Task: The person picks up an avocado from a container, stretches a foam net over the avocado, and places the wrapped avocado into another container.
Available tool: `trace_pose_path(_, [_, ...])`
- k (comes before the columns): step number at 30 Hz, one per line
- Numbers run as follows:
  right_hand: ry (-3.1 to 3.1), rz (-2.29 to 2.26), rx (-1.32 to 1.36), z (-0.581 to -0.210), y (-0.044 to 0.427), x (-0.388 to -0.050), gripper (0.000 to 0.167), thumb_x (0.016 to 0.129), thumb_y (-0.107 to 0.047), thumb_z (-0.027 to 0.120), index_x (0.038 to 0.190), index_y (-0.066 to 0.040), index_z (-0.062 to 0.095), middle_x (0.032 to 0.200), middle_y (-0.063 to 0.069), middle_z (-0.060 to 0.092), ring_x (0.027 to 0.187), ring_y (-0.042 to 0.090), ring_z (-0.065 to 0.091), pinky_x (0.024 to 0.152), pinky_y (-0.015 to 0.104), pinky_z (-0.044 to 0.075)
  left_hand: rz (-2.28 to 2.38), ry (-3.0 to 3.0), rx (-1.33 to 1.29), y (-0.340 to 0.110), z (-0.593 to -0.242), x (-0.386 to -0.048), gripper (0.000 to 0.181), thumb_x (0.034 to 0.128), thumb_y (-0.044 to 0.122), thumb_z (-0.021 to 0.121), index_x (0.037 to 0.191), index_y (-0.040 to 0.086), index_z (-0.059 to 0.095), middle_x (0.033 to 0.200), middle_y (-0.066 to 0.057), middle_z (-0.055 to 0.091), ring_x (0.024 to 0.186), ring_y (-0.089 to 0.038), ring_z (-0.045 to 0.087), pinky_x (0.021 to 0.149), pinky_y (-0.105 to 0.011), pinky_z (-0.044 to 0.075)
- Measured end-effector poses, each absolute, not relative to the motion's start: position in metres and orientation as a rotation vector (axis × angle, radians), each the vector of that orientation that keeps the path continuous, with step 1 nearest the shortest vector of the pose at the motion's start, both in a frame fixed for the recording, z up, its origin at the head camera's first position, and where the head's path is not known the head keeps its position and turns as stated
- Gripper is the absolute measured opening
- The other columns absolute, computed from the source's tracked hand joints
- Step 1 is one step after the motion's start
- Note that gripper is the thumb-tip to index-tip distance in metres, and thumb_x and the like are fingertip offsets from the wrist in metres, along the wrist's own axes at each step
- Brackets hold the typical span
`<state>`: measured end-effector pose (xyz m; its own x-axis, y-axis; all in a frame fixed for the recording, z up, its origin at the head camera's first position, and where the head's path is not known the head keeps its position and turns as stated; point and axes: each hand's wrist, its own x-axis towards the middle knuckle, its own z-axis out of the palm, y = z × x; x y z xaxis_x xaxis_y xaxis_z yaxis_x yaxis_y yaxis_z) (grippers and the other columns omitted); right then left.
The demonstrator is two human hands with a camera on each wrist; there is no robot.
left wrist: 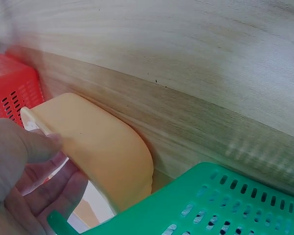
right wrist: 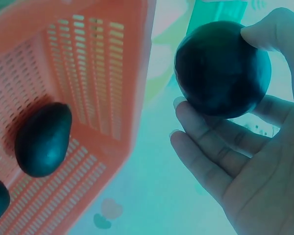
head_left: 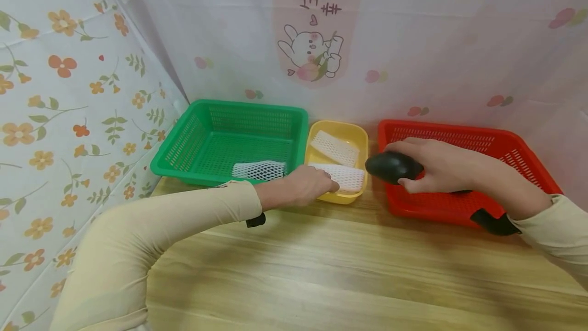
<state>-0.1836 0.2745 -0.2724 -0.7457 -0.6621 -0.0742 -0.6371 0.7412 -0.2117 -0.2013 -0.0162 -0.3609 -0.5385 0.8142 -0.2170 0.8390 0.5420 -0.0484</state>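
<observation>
My right hand (head_left: 436, 162) grips a dark avocado (head_left: 395, 166) above the left side of the red basket (head_left: 427, 206). In the right wrist view, thumb and fingers curve round the avocado (right wrist: 223, 68). Two more avocados, one of them this whole avocado (right wrist: 43, 139), lie in the red basket. My left hand (head_left: 298, 187) is at the front left of the yellow tray (head_left: 342, 198), fingers bent over its rim beside a white foam net (head_left: 346, 176). Whether its fingers pinch the net or the rim is hidden. A second foam net (head_left: 335, 148) lies behind in the tray.
A green basket (head_left: 229, 109) stands left of the yellow tray, with a net-covered dark item (head_left: 259, 170) near its front. The wooden table (head_left: 321, 269) stretches in front of the containers. Printed cloth (head_left: 220, 29) hangs behind and at the left.
</observation>
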Motion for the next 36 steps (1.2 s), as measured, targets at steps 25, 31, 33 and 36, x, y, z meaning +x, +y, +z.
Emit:
trace_pose_path(25, [2.664, -0.291, -1.253, -0.298, 0.243, -0.162, 0.058, 0.086, -0.024, 0.076, 0.138, -0.011, 0.053, 0.113, -0.002, 0.058, 0.087, 0.008, 0.056, 0.067, 0.029, 0.050, -0.189, 2.624, 1.405, -0.015, -0.363, -0.201, 0.034, 0.0990, 0.012, 0.067, 0.131, 0.021, 0.069, 0.122, 0.004, 0.070, 0.100, -0.015, 0.065, 0.075, -0.031, 0.055])
trace_pose_path(31, [2.617, -0.285, -1.273, -0.304, 0.237, -0.157, 0.063, 0.089, -0.029, 0.076, 0.142, -0.011, 0.049, 0.116, -0.002, 0.057, 0.086, 0.008, 0.055, 0.070, 0.029, 0.052, -0.199, 2.629, 1.393, -0.015, -0.364, -0.202, 0.036, 0.0989, 0.012, 0.067, 0.133, 0.022, 0.069, 0.121, 0.005, 0.070, 0.101, -0.013, 0.065, 0.073, -0.029, 0.054])
trace_pose_path(33, [2.607, -0.278, -1.274, -0.305, 0.235, -0.155, 0.064, 0.089, -0.030, 0.076, 0.143, -0.011, 0.048, 0.119, -0.002, 0.057, 0.088, 0.008, 0.056, 0.072, 0.029, 0.053, -0.202, 2.632, 1.396, -0.015, -0.364, -0.202, 0.035, 0.0990, 0.012, 0.067, 0.132, 0.022, 0.069, 0.119, 0.005, 0.070, 0.099, -0.013, 0.065, 0.073, -0.028, 0.054])
trace_pose_path(36, [2.595, -0.271, -1.268, -0.309, 0.232, -0.152, 0.064, 0.089, -0.031, 0.076, 0.143, -0.012, 0.048, 0.121, -0.003, 0.056, 0.089, 0.007, 0.057, 0.075, 0.029, 0.053, -0.213, 2.637, 1.407, -0.016, -0.364, -0.202, 0.033, 0.0993, 0.012, 0.067, 0.131, 0.022, 0.070, 0.114, 0.005, 0.071, 0.094, -0.013, 0.064, 0.071, -0.028, 0.054])
